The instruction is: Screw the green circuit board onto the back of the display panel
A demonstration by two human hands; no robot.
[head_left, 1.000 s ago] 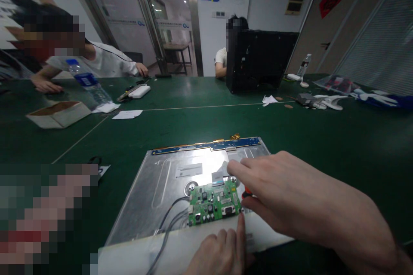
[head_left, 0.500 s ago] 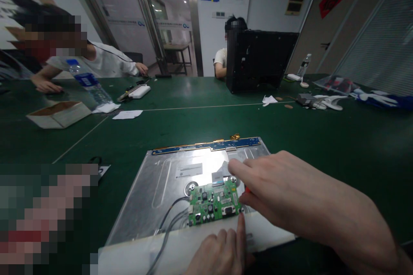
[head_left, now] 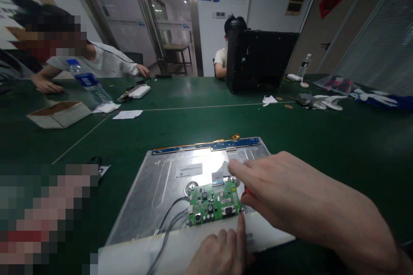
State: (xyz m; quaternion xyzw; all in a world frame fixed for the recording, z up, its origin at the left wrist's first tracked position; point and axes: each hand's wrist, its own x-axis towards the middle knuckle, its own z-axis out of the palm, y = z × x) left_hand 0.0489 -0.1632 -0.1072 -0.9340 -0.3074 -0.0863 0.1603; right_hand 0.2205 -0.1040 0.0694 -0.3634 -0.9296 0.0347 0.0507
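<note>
A green circuit board (head_left: 214,202) lies on the silvery back of a flat metal panel (head_left: 148,193), with dark cables running from its left side. Along the panel's far edge runs a blue circuit strip (head_left: 206,145). My right hand (head_left: 274,189) is closed around a red-handled tool (head_left: 247,191) at the board's right edge; most of the tool is hidden by the fingers. Below the board, my left hand (head_left: 222,247) has its index finger stretched to the board's lower right corner, its other fingers curled over a white strip (head_left: 138,251) at the panel's near edge.
An open cardboard box (head_left: 60,115), a plastic bottle (head_left: 88,81) and paper (head_left: 127,114) are at the left on the green table (head_left: 180,126). A black monitor-like case (head_left: 261,60) stands at the far side. Two people sit across the table.
My right hand has shifted very slightly around the red tool. My left hand and the board stay where they were.
</note>
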